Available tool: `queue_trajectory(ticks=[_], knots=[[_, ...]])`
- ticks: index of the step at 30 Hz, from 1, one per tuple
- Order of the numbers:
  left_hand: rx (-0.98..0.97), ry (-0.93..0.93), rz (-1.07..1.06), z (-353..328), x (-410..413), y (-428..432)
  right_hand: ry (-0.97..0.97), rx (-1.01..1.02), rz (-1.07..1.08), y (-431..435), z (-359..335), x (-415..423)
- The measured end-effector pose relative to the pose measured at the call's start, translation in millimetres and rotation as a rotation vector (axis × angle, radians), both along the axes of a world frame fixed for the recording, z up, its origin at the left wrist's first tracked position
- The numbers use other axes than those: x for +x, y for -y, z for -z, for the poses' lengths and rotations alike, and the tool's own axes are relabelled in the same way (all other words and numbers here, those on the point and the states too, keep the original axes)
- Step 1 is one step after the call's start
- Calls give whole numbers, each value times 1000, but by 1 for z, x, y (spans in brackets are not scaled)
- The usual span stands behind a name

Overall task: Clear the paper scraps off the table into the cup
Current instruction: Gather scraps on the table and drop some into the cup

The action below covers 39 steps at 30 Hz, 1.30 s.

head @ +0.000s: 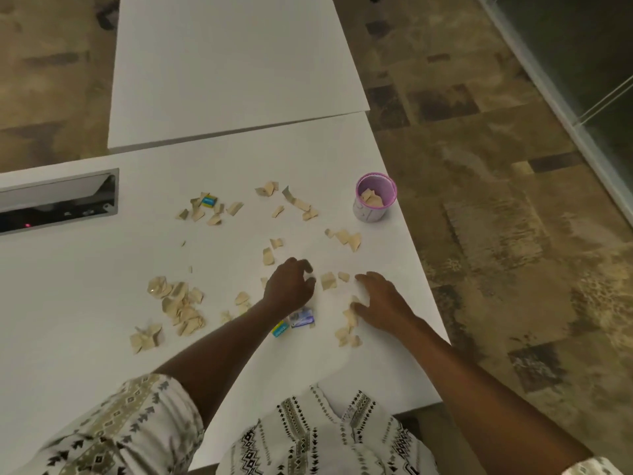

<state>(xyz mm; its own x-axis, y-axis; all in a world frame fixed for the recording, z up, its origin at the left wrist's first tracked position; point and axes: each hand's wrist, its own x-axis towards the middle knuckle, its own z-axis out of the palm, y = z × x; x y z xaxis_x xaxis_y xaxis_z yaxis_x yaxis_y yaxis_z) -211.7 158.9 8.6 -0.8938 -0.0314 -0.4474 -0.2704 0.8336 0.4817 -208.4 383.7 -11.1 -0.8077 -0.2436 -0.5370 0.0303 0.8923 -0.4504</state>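
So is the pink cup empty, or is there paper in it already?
Not empty: the upright cup already holds a few tan scraps, well below its rim.

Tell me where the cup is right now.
In the head view the pink-rimmed cup stands upright near the table's right edge, beyond both hands, a few scraps already inside. The nearest loose scraps lie just in front of it.

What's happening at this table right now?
A person is gathering torn paper scraps off a white table. The left hand curls over scraps near the middle; the right hand lies spread beside more. The pink cup near the table's right edge already holds a few pieces, but many remain scattered.
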Motion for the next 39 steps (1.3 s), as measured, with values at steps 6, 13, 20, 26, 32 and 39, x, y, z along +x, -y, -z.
queue_trajectory(ticks=[6, 13, 20, 26, 32, 39], knots=[[-254, 12, 48, 21, 74, 15, -12, 137, -177, 15, 6, 41], [-214, 24, 34, 29, 108, 5, -70, 204, -228, 35, 13, 88], [-300, -67, 199, 32, 97, -1, -158, 61, -189, 36, 12, 99], [-316, -119, 292, 35, 82, -3, -398, 163, -346, 41, 11, 83], [-275, -129, 279, 34, 70, -9, -423, 71, -257, 44, 12, 62], [-187, -132, 133, 27, 45, -7, -275, -192, 196, 41, 2, 18]])
